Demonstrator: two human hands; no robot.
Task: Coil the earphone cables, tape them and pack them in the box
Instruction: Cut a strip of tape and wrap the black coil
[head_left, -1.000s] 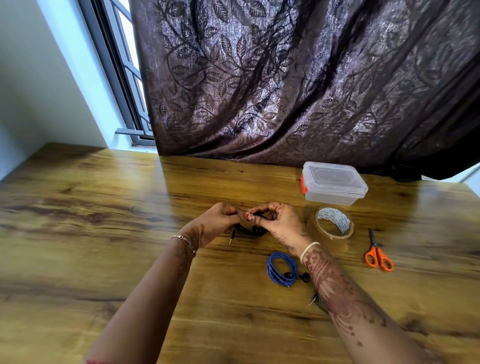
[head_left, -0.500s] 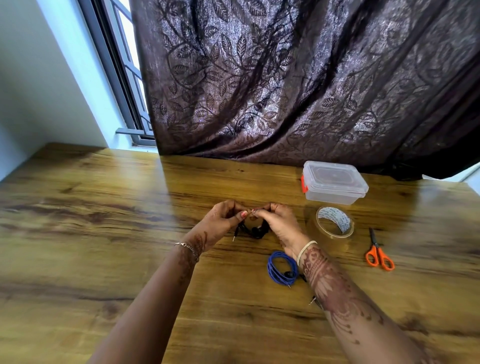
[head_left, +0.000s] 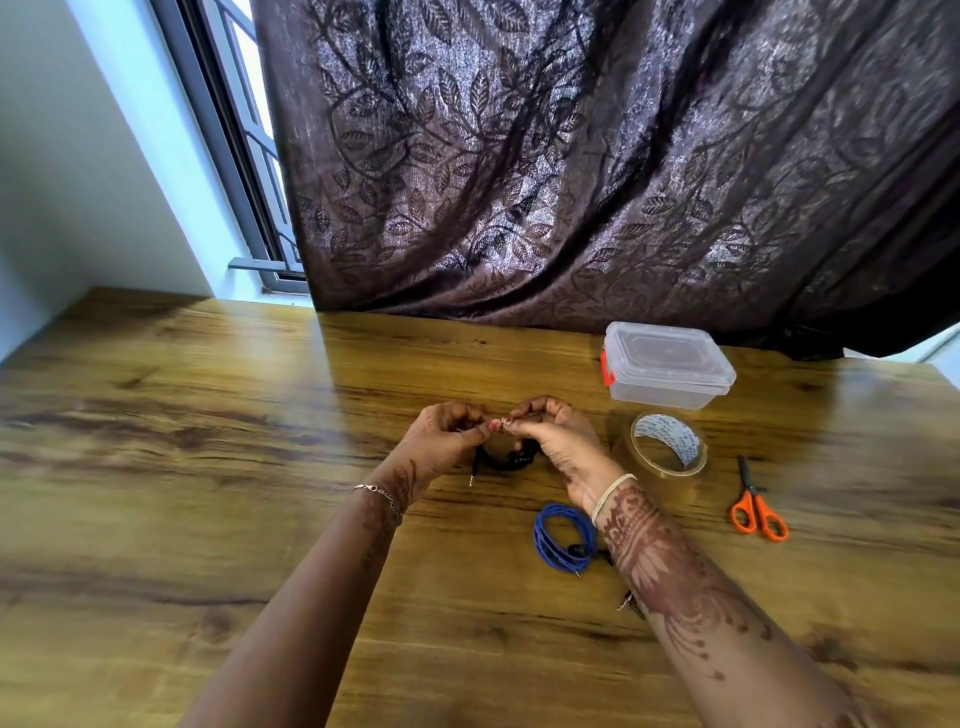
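Note:
My left hand (head_left: 441, 441) and my right hand (head_left: 561, 441) meet fingertip to fingertip above the wooden table (head_left: 208, 467). Between them they hold a coiled black earphone cable (head_left: 506, 460), whose plug hangs down on the left. A coiled blue earphone cable (head_left: 558, 535) lies on the table just left of my right wrist. The clear plastic box (head_left: 667, 371) with an orange latch stands closed at the back right. A roll of clear tape (head_left: 667, 447) lies in front of it.
Orange-handled scissors (head_left: 756, 506) lie to the right of the tape roll. A dark leaf-patterned curtain (head_left: 571, 156) hangs along the table's far edge, and a window (head_left: 239, 156) shows at the back left. Another cable's plug (head_left: 626, 603) peeks out under my right forearm.
Both hands have lifted slightly and drawn closer, fingertips now touching above the black coil. The coil hangs lower between them. Nothing else on the table has moved.

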